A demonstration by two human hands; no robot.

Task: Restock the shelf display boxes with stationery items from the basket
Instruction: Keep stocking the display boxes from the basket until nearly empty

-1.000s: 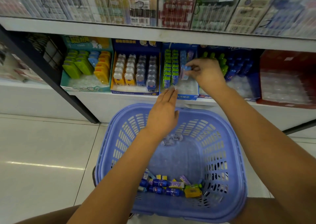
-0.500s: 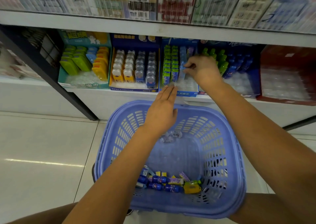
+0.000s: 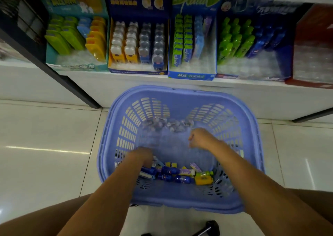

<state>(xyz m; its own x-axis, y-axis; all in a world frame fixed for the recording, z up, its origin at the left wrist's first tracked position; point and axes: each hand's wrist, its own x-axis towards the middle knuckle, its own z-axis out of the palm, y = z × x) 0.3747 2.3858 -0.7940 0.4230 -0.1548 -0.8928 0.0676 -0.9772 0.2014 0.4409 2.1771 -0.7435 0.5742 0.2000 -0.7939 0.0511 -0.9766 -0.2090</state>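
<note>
We have both hands down in the lilac basket point(image 3: 180, 91), which stands on the floor just below the shelf point(image 3: 126, 82). The left hand point(image 3: 142, 154) is at the heap of stationery items point(image 3: 173, 172) along the basket's near side. Blur hides its fingers, so we cannot tell whether it grips anything. The right hand point(image 3: 200, 138) hangs over the middle of the basket, fingers bent downward, and we cannot tell if they hold anything.

Our worry is a hasty grab. The heap is mixed and tangled, so a wrong piece could come up, or 2 at once, and 1 could slip off.

The items lie on their sides, touching. There are small blue bottle shapes, a yellow piece with a green cap point(image 3: 203, 179), and lilac and yellow packs. They look smooth and light.
</note>
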